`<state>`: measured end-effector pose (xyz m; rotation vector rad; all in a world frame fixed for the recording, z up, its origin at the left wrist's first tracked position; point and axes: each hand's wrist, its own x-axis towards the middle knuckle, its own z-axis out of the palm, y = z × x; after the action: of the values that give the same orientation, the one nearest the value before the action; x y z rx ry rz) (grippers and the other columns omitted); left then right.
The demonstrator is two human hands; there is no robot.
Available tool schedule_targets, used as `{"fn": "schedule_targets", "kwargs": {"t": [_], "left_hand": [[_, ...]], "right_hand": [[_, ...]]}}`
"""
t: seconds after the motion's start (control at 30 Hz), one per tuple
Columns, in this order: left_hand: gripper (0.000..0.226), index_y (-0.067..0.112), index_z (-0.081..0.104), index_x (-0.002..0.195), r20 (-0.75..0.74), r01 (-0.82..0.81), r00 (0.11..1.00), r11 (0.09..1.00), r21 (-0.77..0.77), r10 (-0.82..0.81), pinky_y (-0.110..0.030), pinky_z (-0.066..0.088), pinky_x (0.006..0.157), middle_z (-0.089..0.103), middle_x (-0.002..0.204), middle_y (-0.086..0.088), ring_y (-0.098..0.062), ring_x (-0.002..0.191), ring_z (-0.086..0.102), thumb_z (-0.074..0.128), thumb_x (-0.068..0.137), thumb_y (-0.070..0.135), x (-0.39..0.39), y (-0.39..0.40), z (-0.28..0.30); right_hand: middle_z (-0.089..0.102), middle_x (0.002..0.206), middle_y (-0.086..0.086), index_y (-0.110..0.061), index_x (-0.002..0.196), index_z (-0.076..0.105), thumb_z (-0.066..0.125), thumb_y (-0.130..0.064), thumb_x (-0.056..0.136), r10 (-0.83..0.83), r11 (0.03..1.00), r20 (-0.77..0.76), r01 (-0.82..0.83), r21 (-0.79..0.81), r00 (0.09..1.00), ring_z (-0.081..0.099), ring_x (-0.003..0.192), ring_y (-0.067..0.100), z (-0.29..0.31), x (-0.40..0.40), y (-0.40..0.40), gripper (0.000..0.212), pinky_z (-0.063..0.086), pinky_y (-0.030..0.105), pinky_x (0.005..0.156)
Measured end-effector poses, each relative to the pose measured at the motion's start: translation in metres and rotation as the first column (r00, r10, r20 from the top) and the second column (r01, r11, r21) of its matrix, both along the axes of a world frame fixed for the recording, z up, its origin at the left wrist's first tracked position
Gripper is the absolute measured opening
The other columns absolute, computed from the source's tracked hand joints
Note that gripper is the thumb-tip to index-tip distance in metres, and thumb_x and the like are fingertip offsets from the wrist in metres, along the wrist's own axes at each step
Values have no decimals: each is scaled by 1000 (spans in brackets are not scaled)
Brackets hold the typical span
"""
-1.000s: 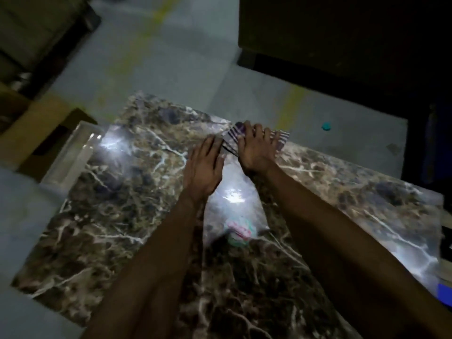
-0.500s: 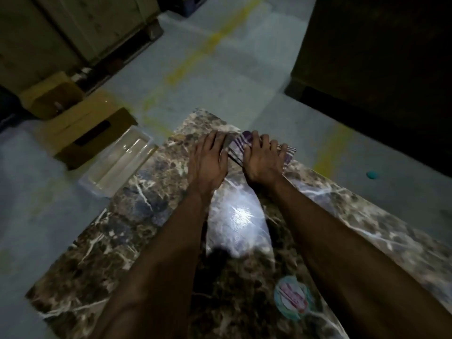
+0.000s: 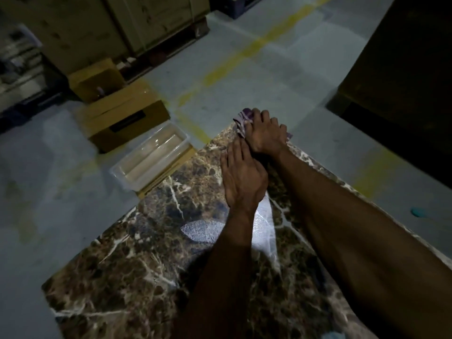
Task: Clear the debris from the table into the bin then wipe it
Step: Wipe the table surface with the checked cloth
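Note:
A brown marbled table (image 3: pixel 151 260) fills the lower half of the head view. At its far corner lies a purple-and-white striped cloth (image 3: pixel 242 119). My right hand (image 3: pixel 265 134) presses flat on the cloth with straight fingers, covering most of it. My left hand (image 3: pixel 241 177) lies flat on the tabletop just behind the right one, fingertips touching the right wrist. A clear plastic bin (image 3: pixel 149 157) stands on the floor by the table's far left edge. No debris shows on the table.
Cardboard boxes (image 3: pixel 122 118) stand on the grey floor behind the bin, with wooden crates (image 3: pixel 97 28) further back. A dark cabinet (image 3: pixel 403 69) stands at the right. A small teal object (image 3: pixel 417 211) lies on the floor beyond the table's right edge.
Both hands have pushed the cloth farther out to the table's far corner. The left hand has dropped behind the right. My head has turned, so the bin appears closer to centre.

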<state>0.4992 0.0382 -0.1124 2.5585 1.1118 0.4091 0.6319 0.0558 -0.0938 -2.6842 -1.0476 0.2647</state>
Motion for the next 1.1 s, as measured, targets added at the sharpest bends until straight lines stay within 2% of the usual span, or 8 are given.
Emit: {"fn": "schedule_targets", "kwargs": {"t": [0.23,0.33,0.4,0.5,0.67,0.8,0.9,1.1], "left_hand": [[60,9,38,155,-61,81,995,996,42,-78,-50,11,128,33,165,-9,-27,154,25,30,102,34,4,4,5],[60,9,45,152,-76,171,983,982,73,-166,-51,15,126,40,161,-11,-27,150,34,30,100,34,6,5,1],[58,9,48,151,-52,200,979,974,103,-195,-45,17,126,44,159,-12,-29,148,38,31,101,32,3,3,-3],[57,11,46,153,-24,238,971,966,102,-237,-44,21,124,43,159,-14,-31,149,37,33,102,32,-5,-10,-3],[56,15,38,158,-54,315,948,948,51,-313,-43,15,125,34,165,-13,-32,153,28,35,105,33,-29,-83,2],[57,11,44,155,-39,428,903,903,17,-428,-51,27,123,38,162,-16,-36,150,33,30,104,34,-39,-161,5],[53,7,51,149,-1,541,841,841,32,-541,-53,35,119,47,155,-18,-37,145,43,37,103,27,-41,-227,10],[52,8,46,153,-14,627,779,779,15,-627,-52,32,121,41,160,-18,-37,149,36,38,106,28,-36,-315,8]], "right_hand": [[44,149,15,-15,155,32,31,-45,109,18,1000,-9,-18,3,1000,51,128,41,0,0,-37,55,41,52,101],[48,144,14,-16,152,37,32,-43,109,-9,1000,20,8,27,1000,55,121,41,-2,-6,-69,51,43,51,96],[51,142,13,-16,152,38,32,-43,109,-36,999,55,34,21,998,57,117,40,-3,-13,-98,52,44,49,93],[52,142,11,-17,151,39,30,-44,109,-63,998,79,61,27,995,57,116,39,-3,-23,-154,51,43,48,93],[56,137,8,-21,148,43,28,-45,108,-151,988,94,151,10,984,58,113,38,1,-34,-254,49,43,48,92],[58,134,7,-22,145,46,31,-45,108,-212,977,120,214,-2,970,60,111,37,2,-45,-328,47,44,46,91],[58,134,6,-23,145,46,30,-46,108,-260,964,141,264,-14,955,59,110,37,0,-51,-378,47,43,46,91],[58,135,7,-23,144,47,24,-48,108,-322,946,130,324,10,938,57,111,37,-4,-63,-483,50,41,48,95]]}}
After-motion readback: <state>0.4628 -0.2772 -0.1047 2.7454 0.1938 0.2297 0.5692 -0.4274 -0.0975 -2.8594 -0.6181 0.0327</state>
